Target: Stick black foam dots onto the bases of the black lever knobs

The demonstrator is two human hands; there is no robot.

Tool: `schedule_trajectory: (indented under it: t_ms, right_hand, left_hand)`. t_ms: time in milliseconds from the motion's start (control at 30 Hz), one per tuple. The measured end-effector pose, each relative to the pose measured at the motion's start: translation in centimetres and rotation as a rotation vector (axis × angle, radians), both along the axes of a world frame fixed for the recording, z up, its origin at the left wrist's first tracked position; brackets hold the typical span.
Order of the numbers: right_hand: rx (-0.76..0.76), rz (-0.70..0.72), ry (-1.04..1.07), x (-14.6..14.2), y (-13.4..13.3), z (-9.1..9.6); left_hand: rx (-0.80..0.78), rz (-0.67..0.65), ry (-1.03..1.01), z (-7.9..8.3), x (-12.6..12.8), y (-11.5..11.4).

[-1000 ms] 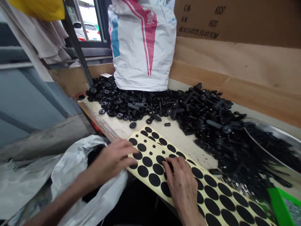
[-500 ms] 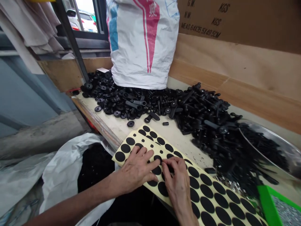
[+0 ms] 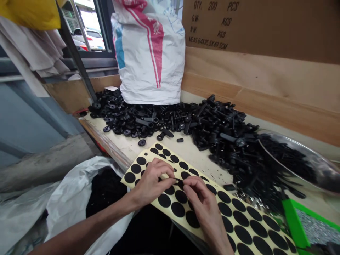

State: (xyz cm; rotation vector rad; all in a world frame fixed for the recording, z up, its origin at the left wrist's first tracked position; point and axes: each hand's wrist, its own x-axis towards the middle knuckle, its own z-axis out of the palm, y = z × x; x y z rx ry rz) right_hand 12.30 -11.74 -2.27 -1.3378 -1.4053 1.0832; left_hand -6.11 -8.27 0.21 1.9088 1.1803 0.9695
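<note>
left hand (image 3: 151, 182) and right hand (image 3: 203, 205) pinch a black rubber dot (image 3: 177, 181) on the backing sheet (image 3: 175, 168); i fear a hasty tug could tear it.

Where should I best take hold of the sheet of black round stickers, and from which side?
Probably pinch the bare cream margin along the far long edge of the sticker sheet, coming from beyond it, over the bench. That edge lies uncovered, and gripping the margin keeps your fingers off the black dots.
</note>
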Motion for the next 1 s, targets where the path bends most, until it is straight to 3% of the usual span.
schedule_trajectory:
  t_ms: [167,300,400,500,567,633,733,833,900,1000]
  right_hand:
    - [-0.057,-0.298,0.117,2.1,-1.4,-0.8]
    - [0.002,-0.28,0.097,4.4,-2.2,-0.5]
    - [0.157,-0.368,-0.024,5.4,-2.8,-0.3]
    - [0.49,-0.591,-0.283,5.5,-3.6,-0.6]
    - [0.739,-0.753,-0.419,5.3,-4.1,-1.0]
    - [0.896,-0.842,-0.439,5.3,-4.4,-1.4]
    - [0.909,-0.941,-0.324,5.6,-4.5,-1.6]
    - [0.802,-1.047,-0.208,6.0,-4.2,-1.8]
    - [0.755,-1.082,-0.154,6.2,-4.1,-2.0]
    - [0.732,-1.111,-0.081,6.3,-3.9,-2.4]
  left_hand:
    - [-0.306,0.026,-0.201,0.9,2.9,0.4]
    - [-0.584,-0.029,-0.338,1.3,5.9,0.0]
    - [-0.702,-0.106,-0.382,1.2,8.1,-0.2]
    - [-0.642,-0.182,-0.324,1.1,10.3,0.7]
    - [-0.484,-0.22,-0.239,1.1,12.3,1.9]
    - [-0.3,-0.251,-0.091,1.0,14.9,3.5]
    - [-0.162,-0.317,0.095,0.0,19.8,5.4]
    - [-0.198,-0.367,0.091,-1.2,23.9,6.4]
    - [-0.265,-0.375,0.051,-1.5,25.2,6.8]
    - [-0.424,-0.401,-0.048,-0.8,24.3,7.4]
